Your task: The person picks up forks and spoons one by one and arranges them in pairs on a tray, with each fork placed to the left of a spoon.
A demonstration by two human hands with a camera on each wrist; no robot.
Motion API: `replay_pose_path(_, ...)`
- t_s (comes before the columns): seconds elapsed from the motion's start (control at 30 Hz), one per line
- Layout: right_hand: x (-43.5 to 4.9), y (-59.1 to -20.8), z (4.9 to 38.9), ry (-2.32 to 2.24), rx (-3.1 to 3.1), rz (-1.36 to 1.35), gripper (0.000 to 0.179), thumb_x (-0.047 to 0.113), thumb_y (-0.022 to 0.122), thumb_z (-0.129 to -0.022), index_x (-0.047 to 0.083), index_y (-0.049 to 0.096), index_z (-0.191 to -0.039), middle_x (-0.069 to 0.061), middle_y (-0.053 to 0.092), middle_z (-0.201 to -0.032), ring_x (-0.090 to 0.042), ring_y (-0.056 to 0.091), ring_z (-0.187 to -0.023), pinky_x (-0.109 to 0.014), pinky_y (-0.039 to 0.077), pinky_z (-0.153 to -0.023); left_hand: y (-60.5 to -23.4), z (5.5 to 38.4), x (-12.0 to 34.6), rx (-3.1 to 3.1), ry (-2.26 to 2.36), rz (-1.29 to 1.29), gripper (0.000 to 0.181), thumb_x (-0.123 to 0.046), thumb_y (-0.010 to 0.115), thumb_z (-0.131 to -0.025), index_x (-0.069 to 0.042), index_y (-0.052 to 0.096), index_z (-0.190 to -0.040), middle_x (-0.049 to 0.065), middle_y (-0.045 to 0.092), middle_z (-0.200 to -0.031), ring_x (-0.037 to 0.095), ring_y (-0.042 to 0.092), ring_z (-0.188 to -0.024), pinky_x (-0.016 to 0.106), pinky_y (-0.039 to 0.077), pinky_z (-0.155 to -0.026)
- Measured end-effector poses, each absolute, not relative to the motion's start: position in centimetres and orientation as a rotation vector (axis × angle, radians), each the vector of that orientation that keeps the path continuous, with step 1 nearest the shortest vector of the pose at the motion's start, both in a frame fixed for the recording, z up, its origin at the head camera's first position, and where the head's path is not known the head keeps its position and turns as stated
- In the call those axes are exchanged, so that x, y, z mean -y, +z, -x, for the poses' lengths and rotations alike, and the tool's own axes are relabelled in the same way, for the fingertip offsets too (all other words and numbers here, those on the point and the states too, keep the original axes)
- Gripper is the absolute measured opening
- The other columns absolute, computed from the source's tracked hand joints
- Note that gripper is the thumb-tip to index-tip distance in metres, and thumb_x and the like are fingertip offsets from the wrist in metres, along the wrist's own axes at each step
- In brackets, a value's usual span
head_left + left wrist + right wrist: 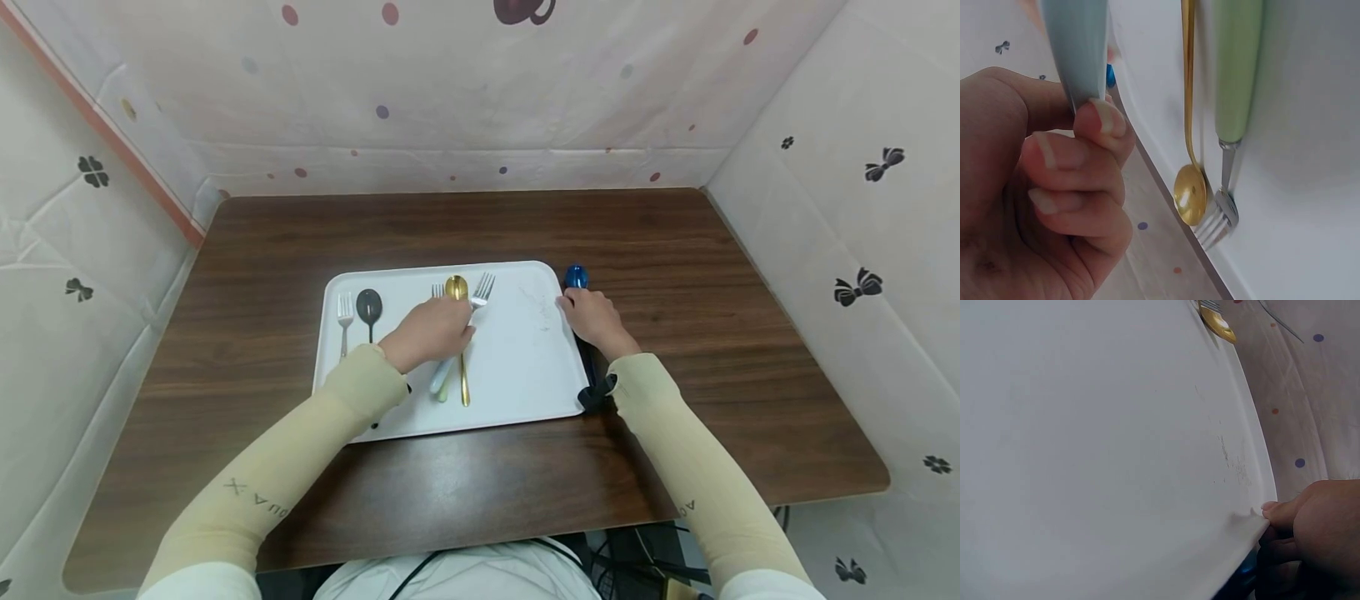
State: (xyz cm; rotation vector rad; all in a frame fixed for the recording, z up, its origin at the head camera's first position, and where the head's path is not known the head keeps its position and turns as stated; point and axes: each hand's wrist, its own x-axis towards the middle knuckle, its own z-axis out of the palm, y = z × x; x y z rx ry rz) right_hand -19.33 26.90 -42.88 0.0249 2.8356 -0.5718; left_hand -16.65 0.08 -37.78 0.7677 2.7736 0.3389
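My left hand [433, 333] is over the middle of the white tray [525, 367]. It pinches a fork [483, 288] by its light blue handle [1077, 50], raised above the tray in the left wrist view. Below and beside it lie a golden spoon [465, 387] and a fork with a green handle [1238, 75]. Left of that hand are a silver fork [344, 312] and a black spoon [369, 307], both on the tray and partly covered by my arm. My right hand [594, 318] grips the tray's right rim, thumb on top in the right wrist view.
A shiny blue rounded object [576, 277] stands just beyond my right hand, outside the tray; its lower part is hidden. The tray rests on a brown wooden table [480, 229]. Patterned white sheets [480, 100] enclose the table at the back and sides.
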Motion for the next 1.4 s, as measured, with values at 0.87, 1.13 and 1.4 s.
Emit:
replay_pose_path(0.87, -27.2, -43.0, 19.4, -0.554, -2.847, 0.016, 0.043, 0.036, 0.035, -0.105, 0.005, 0.053, -0.131, -0.02, 0.062, -0.108, -0.03, 0.056, -0.085, -0.04, 0.044, -0.071, -37.8, 17.6, -2.1, -2.783, 0.334, -0.857, 0.019, -0.02, 0.054, -0.095, -0.004, 0.06, -0.085, 0.005, 0.054, -0.067, 0.016, 0.048, -0.056, 0.029, 0.039, -0.051)
replay_pose_path(1.13, -27.2, -42.9, 19.3, -0.573, -2.847, 0.011, 0.043, 0.036, 0.035, -0.105, 0.005, 0.053, -0.13, -0.019, 0.062, -0.109, -0.03, 0.056, -0.087, -0.041, 0.046, -0.075, -37.6, 17.8, -3.3, -2.787, 0.326, -0.893, 0.02, -0.019, 0.055, -0.094, -0.004, 0.061, -0.081, 0.005, 0.053, -0.066, 0.016, 0.046, -0.056, 0.028, 0.037, -0.051)
replay_pose_path(1.4, -27.1, -43.0, 19.3, -0.572, -2.847, 0.003, 0.043, 0.035, 0.036, -0.105, 0.004, 0.052, -0.132, -0.022, 0.061, -0.116, -0.032, 0.057, -0.091, -0.045, 0.048, -0.08, -37.7, 17.9, -4.4, -2.757, 0.3, -0.884, 0.019, -0.021, 0.056, -0.095, -0.006, 0.064, -0.088, 0.006, 0.058, -0.073, 0.016, 0.049, -0.059, 0.027, 0.038, -0.052)
